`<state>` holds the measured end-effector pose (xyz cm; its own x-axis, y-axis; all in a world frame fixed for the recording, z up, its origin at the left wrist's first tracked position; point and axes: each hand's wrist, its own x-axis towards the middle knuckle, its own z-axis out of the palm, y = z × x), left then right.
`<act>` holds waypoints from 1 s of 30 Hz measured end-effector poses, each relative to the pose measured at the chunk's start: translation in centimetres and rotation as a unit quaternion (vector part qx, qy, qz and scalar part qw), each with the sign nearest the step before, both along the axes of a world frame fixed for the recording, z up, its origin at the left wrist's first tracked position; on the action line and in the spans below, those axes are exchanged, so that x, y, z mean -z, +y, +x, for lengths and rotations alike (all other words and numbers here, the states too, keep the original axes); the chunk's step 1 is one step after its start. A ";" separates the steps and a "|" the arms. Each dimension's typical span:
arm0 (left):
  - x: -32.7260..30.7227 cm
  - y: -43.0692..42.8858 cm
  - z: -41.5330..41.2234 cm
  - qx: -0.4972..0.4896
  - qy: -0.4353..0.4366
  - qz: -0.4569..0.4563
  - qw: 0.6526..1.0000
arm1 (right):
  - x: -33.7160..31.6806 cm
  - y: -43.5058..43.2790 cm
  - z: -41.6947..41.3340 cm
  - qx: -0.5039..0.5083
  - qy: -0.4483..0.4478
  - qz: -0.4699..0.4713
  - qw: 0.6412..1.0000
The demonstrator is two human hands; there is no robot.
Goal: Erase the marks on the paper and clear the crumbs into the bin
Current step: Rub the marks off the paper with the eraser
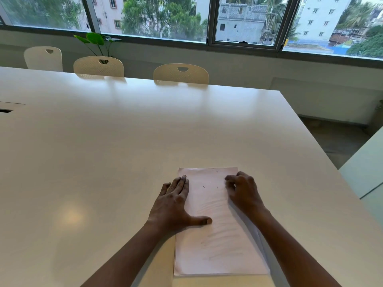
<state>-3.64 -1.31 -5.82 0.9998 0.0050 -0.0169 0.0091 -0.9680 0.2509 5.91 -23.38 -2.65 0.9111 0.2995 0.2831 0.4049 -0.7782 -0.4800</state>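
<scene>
Paper [217, 224], long axis pointing away (crumbs [203, 186] at far end)

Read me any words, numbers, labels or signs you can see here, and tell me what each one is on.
There is no readable text anywhere in this view.
On the paper: only faint, smudged grey pencil strokes, not legible as words.
On the chairs and the table: no labels or brands showing.
On the buildings outside: no sign can be read; too small and blurred.
</scene>
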 end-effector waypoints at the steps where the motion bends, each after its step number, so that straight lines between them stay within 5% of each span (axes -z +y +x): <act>1: 0.0 0.0 0.0 0.000 -0.001 -0.001 1.000 | 0.0 0.1 -0.1 0.017 -0.007 -0.004 1.000; 7: -0.1 0.0 0.1 0.004 0.000 0.002 1.000 | 0.0 3.2 -5.4 -0.162 0.037 0.001 0.986; 13: -0.1 0.1 0.0 0.000 -0.002 -0.006 1.000 | -0.3 1.0 -2.0 0.040 -0.008 -0.020 0.999; 18: -0.2 0.0 0.1 0.005 -0.006 0.008 1.000 | -0.1 3.5 -6.3 -0.152 0.046 -0.005 0.987; 23: -0.2 0.0 0.0 0.001 0.000 0.000 1.000 | -0.5 1.6 -2.8 0.025 0.011 -0.010 1.000; 28: -0.1 0.0 0.2 0.004 -0.001 0.010 1.000 | -0.5 4.3 -6.1 -0.156 0.042 -0.008 0.987; 30: -0.1 0.0 0.1 0.005 0.002 0.008 1.000 | -0.8 4.0 -4.5 -0.153 0.036 -0.017 0.987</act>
